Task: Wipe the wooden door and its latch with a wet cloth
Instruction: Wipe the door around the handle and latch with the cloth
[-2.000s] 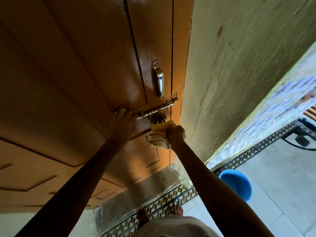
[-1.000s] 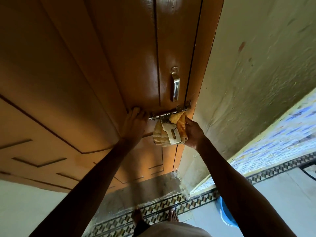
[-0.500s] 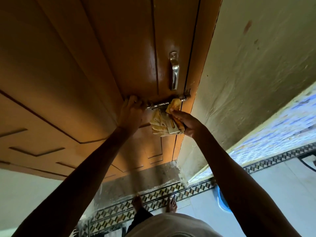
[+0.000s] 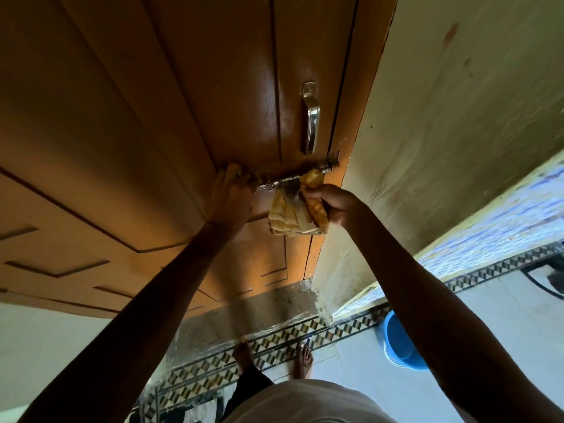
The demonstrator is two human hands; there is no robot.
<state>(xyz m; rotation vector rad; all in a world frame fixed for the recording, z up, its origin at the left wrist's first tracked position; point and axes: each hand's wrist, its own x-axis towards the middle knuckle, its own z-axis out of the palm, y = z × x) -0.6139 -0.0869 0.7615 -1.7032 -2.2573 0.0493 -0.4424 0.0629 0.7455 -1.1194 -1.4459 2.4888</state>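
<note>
The orange-brown wooden door [image 4: 158, 123] fills the upper left, with a metal pull handle [image 4: 311, 117] near its right edge. Below the handle runs the sliding bolt latch [image 4: 293, 178], its hasp plate hanging down. My right hand [image 4: 335, 206] is shut on a yellow cloth [image 4: 316, 206] that wraps the hanging hasp and touches the bolt. My left hand [image 4: 232, 193] rests with fingers spread flat on the door at the latch's left end, touching its bracket.
A pale plaster wall [image 4: 457, 117] adjoins the door frame on the right. A blue bucket [image 4: 399, 346] stands on the tiled floor at lower right. My bare feet [image 4: 302, 360] stand by the patterned tile border at the threshold.
My right hand with the cloth rose from below the latch onto the hasp and now grips it more tightly. My left hand stayed by the latch's left end.
</note>
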